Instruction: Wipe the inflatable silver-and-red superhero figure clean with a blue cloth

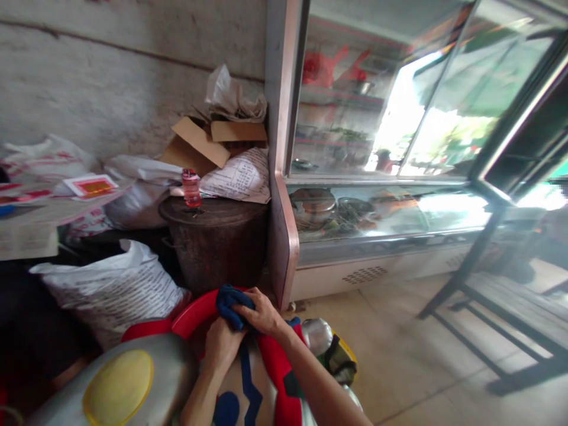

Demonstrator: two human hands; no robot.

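Observation:
A crumpled dark blue cloth (229,299) is bunched up between my two hands, over the near side of a red basin (189,313). My right hand (261,313) closes on it from the right with the fingers bent over the top. From below and to the left, my left hand (225,338) grips its lower part; most of those fingertips are hidden. Right under my forearms lies a red, blue and tan patterned surface (260,378). To the left is a large rounded silver-grey object (171,367) with a yellow oval patch.
A dark lidded drum (217,248) carries a small pink-red bottle (191,188), and an open cardboard box (195,145) stands behind. White printed sacks (119,290) lie at left. Right are a glass display cabinet (364,275) and a wooden bench (510,307); someone's blurred figure shows at the far right.

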